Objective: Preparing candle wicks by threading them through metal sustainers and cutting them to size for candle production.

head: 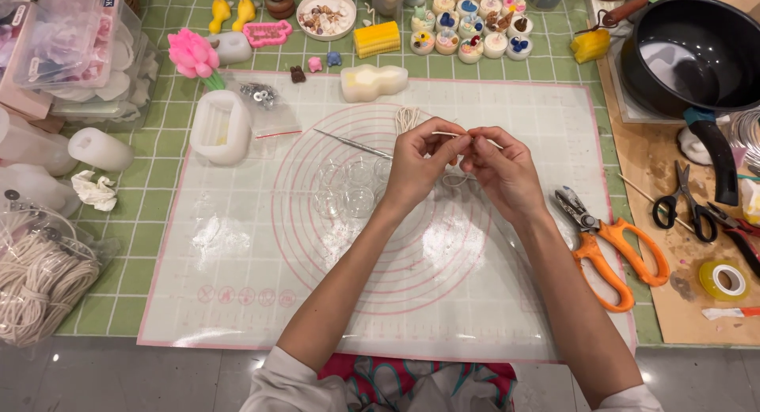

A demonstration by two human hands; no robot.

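Both hands, left (pixel 418 163) and right (pixel 500 168), pinch a thin wick (pixel 445 134) mid-counter; a tug could topple the glass cups (pixel 348 189) below.

clear plastic boxes (pixel 67 44) stacked, far left | clear bag (pixel 47 277) of cord, left edge

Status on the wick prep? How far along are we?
Done: finished small candles stand in rows at the far edge. In hand: left hand and right hand pinch a thin white wick between their fingertips over the silicone mat. Left: the clear glass cups on the mat look empty, with no wick seen in them.
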